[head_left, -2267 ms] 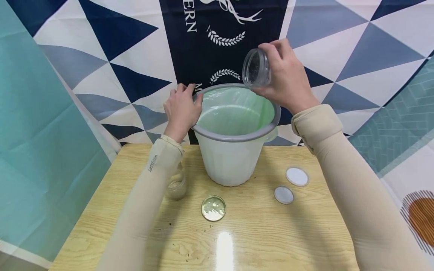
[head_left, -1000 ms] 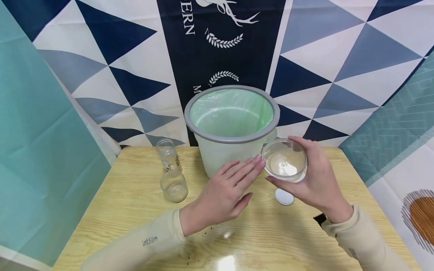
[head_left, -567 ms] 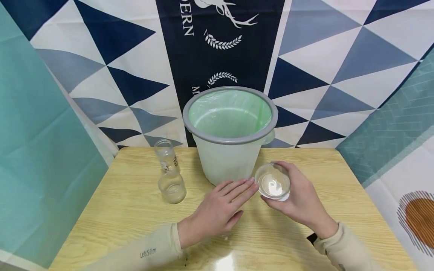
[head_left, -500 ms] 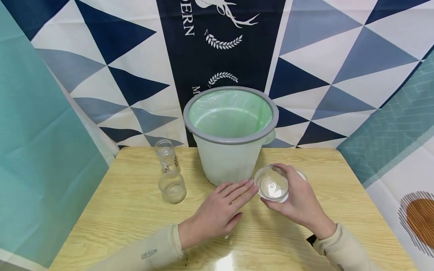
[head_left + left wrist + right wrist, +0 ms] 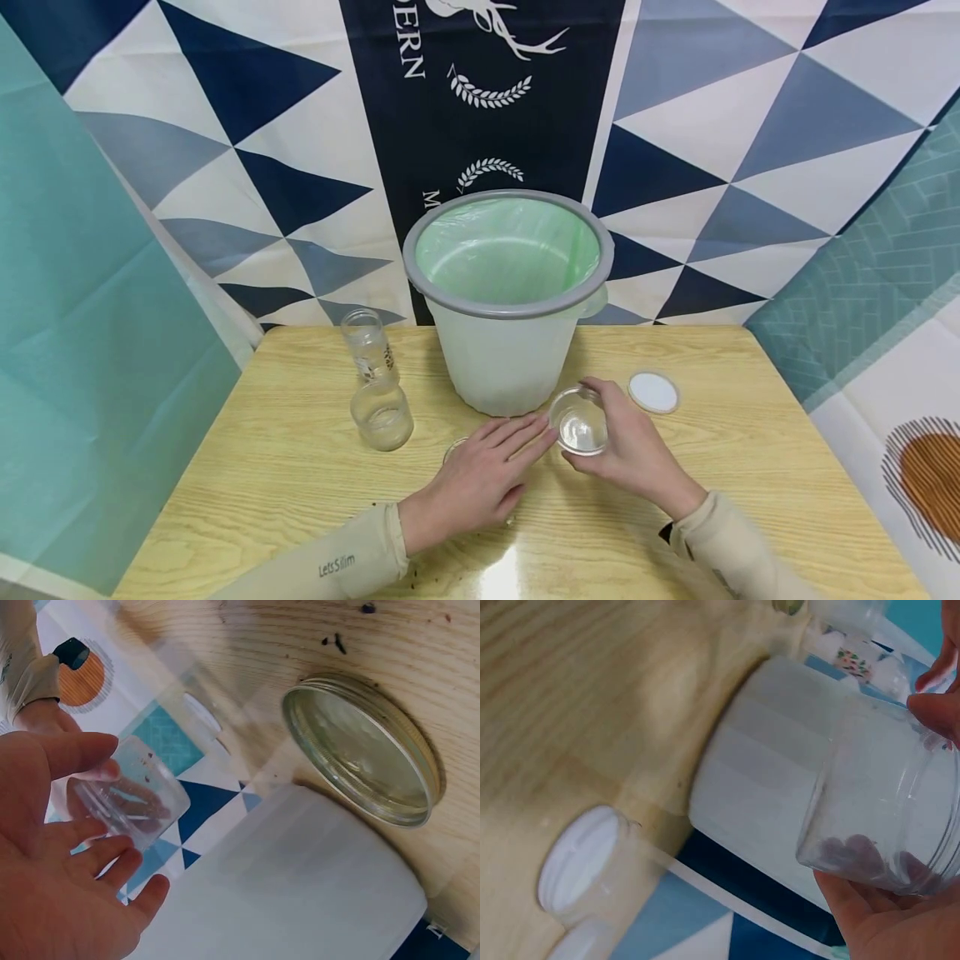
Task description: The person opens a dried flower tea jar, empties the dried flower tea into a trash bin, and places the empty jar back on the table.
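A clear, wide-mouthed jar point(image 5: 579, 423) is in my right hand point(image 5: 637, 458), which grips its side with thumb and fingers in front of the bin. In the right wrist view the jar point(image 5: 870, 787) is see-through, with fingers showing behind its wall. My left hand point(image 5: 480, 479) reaches over the table, fingers extended, fingertips right at the jar's rim. In the left wrist view its fingers point(image 5: 112, 855) are spread, loosely bent, around nothing. A gold-rimmed lid point(image 5: 360, 750) lies on the table under the left hand, mostly hidden in the head view.
The white bin point(image 5: 510, 358) with grey rim and green liner stands at the table's back. Two glass jars point(image 5: 382, 417) stand left of it. A white-topped lid point(image 5: 654, 392) lies to the right; another white lid point(image 5: 585, 941) shows in the right wrist view. Dark crumbs dot the table.
My right hand has brought the jar down from beside the bin's rim to low over the table. The left hand has left the rim and come to the jar; both have since drifted left.
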The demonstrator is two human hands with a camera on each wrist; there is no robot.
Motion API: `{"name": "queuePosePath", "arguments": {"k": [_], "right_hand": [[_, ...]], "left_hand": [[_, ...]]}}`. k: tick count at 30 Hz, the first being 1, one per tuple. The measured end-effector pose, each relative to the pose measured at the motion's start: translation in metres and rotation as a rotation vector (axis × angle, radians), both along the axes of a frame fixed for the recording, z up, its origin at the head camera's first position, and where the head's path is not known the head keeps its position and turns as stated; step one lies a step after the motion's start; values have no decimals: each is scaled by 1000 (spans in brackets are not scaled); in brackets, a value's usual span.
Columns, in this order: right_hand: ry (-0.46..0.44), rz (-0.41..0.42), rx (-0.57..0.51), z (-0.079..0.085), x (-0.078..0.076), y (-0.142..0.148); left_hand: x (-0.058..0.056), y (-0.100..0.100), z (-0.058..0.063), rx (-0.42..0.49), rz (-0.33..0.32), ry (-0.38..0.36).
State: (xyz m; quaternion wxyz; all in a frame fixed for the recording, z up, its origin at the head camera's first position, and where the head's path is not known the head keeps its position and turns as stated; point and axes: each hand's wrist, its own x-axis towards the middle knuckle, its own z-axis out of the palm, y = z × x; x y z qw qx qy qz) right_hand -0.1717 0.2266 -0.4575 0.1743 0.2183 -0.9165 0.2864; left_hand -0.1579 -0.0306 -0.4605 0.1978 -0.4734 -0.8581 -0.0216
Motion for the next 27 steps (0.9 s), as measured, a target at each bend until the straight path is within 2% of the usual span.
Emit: {"name": "queuePosePath", "arguments": {"k": [5,12,21,27], "right_hand": [[-103,10,55,-12,-3,-4],[-214,40,74,-26,-8,-12],[-222,50,121,-37,-8,-16],[-233,58,132,-40,-10,-18]], "left_hand": [[0,-2,-3,-49,3,-28],[0,-5,-10,-124,18,-53],[1,-7,-19,-158,21,-125],[-1,-9,-22,-170,31,-148]]}}
